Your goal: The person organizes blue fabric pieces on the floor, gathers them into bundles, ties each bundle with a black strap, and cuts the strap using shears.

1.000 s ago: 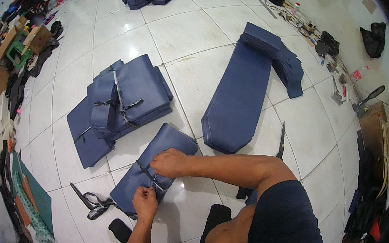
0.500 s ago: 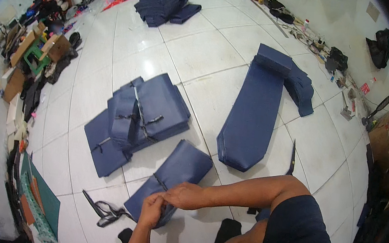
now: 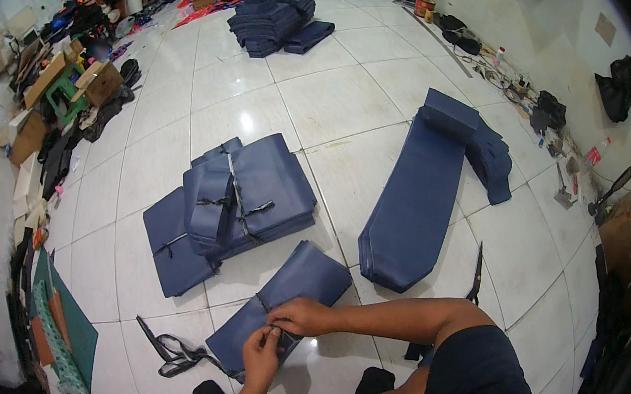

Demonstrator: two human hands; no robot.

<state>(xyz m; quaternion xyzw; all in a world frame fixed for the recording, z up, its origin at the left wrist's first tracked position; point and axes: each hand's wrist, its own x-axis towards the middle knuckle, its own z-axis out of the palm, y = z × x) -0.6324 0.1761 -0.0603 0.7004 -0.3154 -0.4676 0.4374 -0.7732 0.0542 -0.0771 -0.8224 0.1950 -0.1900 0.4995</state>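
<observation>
Left hand (image 3: 261, 356) and right hand (image 3: 302, 317) close together over folded navy bundle (image 3: 318, 272), near; fingertips pressed together, cannot tell on what; tied navy stack (image 3: 279, 185) farther, left

Glossy white-tiled floor (image 3: 341, 110). Directly on it, a folded navy bundle (image 3: 307, 274); beside it, a tangle of black-and-white strips (image 3: 177, 356); behind, tied navy bundles (image 3: 279, 177); rightward, a pointed stack of navy panels (image 3: 411, 208) and black scissors (image 3: 478, 274); far back, a navy pile (image 3: 269, 24).
</observation>
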